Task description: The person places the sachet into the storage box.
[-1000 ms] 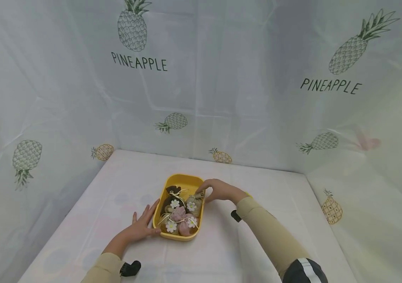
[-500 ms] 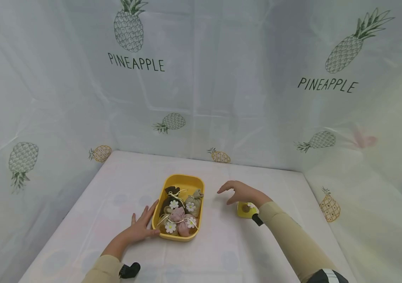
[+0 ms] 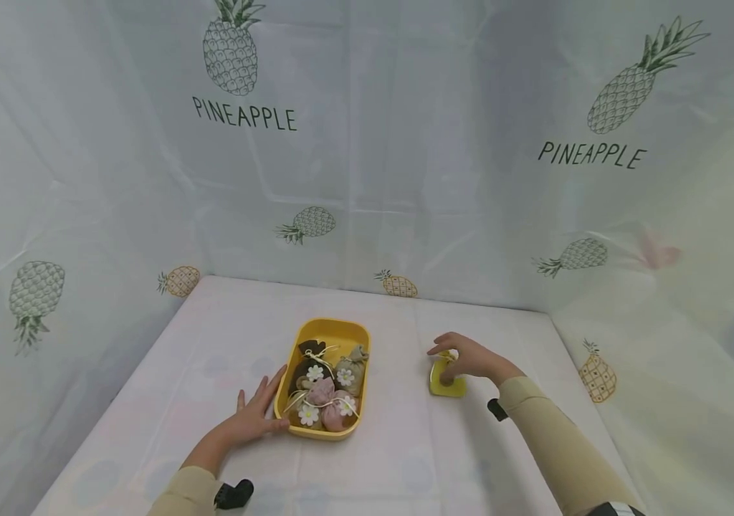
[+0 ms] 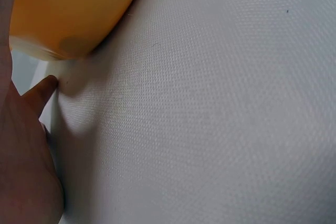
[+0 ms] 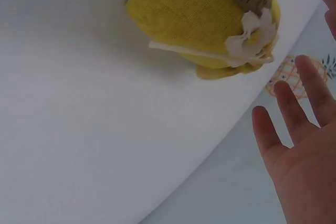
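My left hand (image 3: 252, 420) rests with spread, straight fingers against the left side of a yellow tray (image 3: 336, 330); the thumb touches its near-left corner. Inside lie small drawstring pouches with white flowers: a dark brown one (image 3: 307, 367), a khaki one (image 3: 354, 371), a pink one (image 3: 336, 416), and a beige one mostly hidden at the near left. To the tray's right, my right hand (image 3: 475, 360) hovers over a yellow drawstring pouch (image 5: 184, 11), partly hiding it in the head view. In the right wrist view the fingers (image 5: 296, 111) are spread, apart from the pouch.
Both the tray and the yellow pouch lie on a white-covered table (image 3: 393, 459). A pineapple-print curtain (image 3: 444, 236) hangs along its back and both sides. The table's back edge lies beyond the tray.
The right hand has left the khaki pouch in the tray and moved right, over the yellow pouch. The left hand stays against the tray.
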Action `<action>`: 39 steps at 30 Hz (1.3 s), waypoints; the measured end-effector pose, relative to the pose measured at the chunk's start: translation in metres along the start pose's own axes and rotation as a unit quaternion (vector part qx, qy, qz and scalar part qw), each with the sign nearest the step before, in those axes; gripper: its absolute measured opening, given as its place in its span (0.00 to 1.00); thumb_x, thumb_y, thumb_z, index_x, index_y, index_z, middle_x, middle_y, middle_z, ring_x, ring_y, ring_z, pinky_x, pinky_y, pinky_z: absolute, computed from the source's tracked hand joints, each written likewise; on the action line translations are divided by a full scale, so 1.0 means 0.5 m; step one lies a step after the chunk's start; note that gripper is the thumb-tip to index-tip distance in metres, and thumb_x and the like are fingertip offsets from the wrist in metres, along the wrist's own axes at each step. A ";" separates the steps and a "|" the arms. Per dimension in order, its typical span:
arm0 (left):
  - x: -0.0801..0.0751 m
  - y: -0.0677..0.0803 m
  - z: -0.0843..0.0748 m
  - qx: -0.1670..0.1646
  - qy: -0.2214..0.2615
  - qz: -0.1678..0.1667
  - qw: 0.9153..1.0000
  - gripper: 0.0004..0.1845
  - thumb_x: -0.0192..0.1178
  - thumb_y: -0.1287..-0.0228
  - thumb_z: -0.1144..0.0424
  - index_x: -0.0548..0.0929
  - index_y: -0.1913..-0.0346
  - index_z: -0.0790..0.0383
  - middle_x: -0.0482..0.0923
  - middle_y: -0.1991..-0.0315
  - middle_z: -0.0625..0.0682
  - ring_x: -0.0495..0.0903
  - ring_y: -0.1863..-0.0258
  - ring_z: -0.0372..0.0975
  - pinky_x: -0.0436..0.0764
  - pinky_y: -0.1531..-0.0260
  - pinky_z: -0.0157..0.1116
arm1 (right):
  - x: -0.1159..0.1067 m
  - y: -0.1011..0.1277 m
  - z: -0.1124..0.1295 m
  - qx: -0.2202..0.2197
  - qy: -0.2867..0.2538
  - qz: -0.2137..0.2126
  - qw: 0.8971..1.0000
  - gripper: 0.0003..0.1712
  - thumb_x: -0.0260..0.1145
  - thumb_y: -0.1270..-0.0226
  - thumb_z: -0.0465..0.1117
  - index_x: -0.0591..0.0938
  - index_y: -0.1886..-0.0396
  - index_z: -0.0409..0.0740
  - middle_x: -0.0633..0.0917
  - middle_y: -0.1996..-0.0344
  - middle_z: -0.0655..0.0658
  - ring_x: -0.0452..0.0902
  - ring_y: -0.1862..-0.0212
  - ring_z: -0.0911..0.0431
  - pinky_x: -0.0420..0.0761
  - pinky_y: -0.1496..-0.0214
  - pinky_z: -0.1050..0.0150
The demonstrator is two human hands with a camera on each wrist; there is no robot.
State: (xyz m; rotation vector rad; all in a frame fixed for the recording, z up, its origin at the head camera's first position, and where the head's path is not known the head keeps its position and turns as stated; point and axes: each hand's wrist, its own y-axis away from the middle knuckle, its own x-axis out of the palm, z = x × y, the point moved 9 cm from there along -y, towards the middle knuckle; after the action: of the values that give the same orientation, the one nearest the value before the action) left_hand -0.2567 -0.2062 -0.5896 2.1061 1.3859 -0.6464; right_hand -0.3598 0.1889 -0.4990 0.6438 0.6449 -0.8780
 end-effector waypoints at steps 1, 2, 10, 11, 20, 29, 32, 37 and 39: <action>0.000 0.000 0.001 -0.001 -0.001 0.000 1.000 0.60 0.67 0.45 0.40 0.36 0.21 0.48 0.40 0.22 0.59 0.33 0.26 0.61 0.20 0.39 0.65 | -0.001 0.000 -0.009 0.004 0.004 0.000 1.000 0.30 0.78 0.50 0.36 0.83 0.43 0.44 0.67 0.32 0.38 0.55 0.30 0.36 0.59 0.34 0.35; 0.000 -0.001 0.002 -0.003 0.001 0.000 1.000 0.60 0.67 0.45 0.40 0.36 0.21 0.48 0.40 0.22 0.59 0.33 0.26 0.61 0.20 0.39 0.65 | -0.001 -0.001 -0.017 0.009 0.008 0.001 1.000 0.32 0.79 0.51 0.37 0.82 0.42 0.44 0.65 0.31 0.37 0.54 0.29 0.36 0.59 0.34 0.34; 0.002 -0.004 0.007 -0.013 0.001 0.004 1.000 0.60 0.67 0.45 0.40 0.36 0.21 0.47 0.40 0.22 0.58 0.32 0.26 0.60 0.19 0.40 0.65 | 0.020 0.004 -0.062 0.031 0.028 0.029 0.999 0.39 0.77 0.47 0.41 0.75 0.33 0.46 0.63 0.31 0.32 0.58 0.32 0.33 0.64 0.37 0.35; 0.002 -0.004 0.006 -0.013 0.001 0.004 1.000 0.60 0.67 0.45 0.40 0.36 0.21 0.47 0.40 0.22 0.58 0.32 0.26 0.60 0.19 0.40 0.65 | 0.022 0.005 -0.064 0.031 0.025 0.031 0.999 0.40 0.77 0.47 0.39 0.74 0.32 0.45 0.64 0.32 0.33 0.60 0.33 0.33 0.66 0.37 0.36; 0.001 0.000 -0.002 -0.014 0.006 0.001 1.000 0.60 0.68 0.45 0.40 0.37 0.21 0.49 0.41 0.22 0.59 0.32 0.26 0.60 0.19 0.39 0.65 | 0.031 0.005 -0.086 0.040 -0.016 0.011 0.999 0.42 0.75 0.56 0.25 0.78 0.36 0.47 0.71 0.36 0.39 0.69 0.41 0.38 0.75 0.44 0.46; -0.002 0.003 -0.007 -0.012 0.006 0.001 1.000 0.60 0.68 0.45 0.41 0.37 0.21 0.50 0.39 0.22 0.60 0.30 0.26 0.61 0.19 0.40 0.65 | 0.032 -0.011 -0.095 0.038 -0.022 -0.018 0.999 0.34 0.78 0.56 0.31 0.83 0.44 0.49 0.75 0.40 0.41 0.71 0.46 0.43 0.76 0.48 0.48; -0.002 0.004 -0.008 -0.011 0.006 0.001 1.000 0.60 0.68 0.45 0.41 0.37 0.21 0.49 0.39 0.22 0.60 0.30 0.26 0.61 0.19 0.40 0.65 | 0.032 -0.015 -0.098 0.048 -0.019 -0.030 0.998 0.31 0.80 0.56 0.36 0.84 0.47 0.52 0.76 0.42 0.44 0.71 0.49 0.46 0.76 0.47 0.48; -0.002 0.004 -0.006 -0.012 0.005 -0.001 1.000 0.60 0.68 0.46 0.40 0.37 0.21 0.48 0.40 0.22 0.60 0.31 0.26 0.61 0.20 0.40 0.66 | 0.031 -0.021 -0.080 0.043 -0.003 -0.040 0.998 0.30 0.81 0.55 0.42 0.84 0.47 0.54 0.76 0.45 0.47 0.70 0.51 0.49 0.75 0.48 0.51; -0.002 0.004 -0.004 -0.013 0.006 0.000 1.000 0.60 0.68 0.46 0.41 0.37 0.21 0.48 0.40 0.22 0.60 0.31 0.26 0.61 0.19 0.40 0.66 | 0.027 -0.024 -0.056 0.026 -0.004 -0.041 0.999 0.30 0.81 0.54 0.41 0.84 0.46 0.53 0.76 0.45 0.47 0.70 0.51 0.49 0.75 0.49 0.51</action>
State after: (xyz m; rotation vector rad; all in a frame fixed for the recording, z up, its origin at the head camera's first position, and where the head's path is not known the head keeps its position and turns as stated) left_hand -0.2551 -0.2062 -0.5871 2.0935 1.3940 -0.6128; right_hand -0.3701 0.1970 -0.5297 0.6634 0.6474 -0.9749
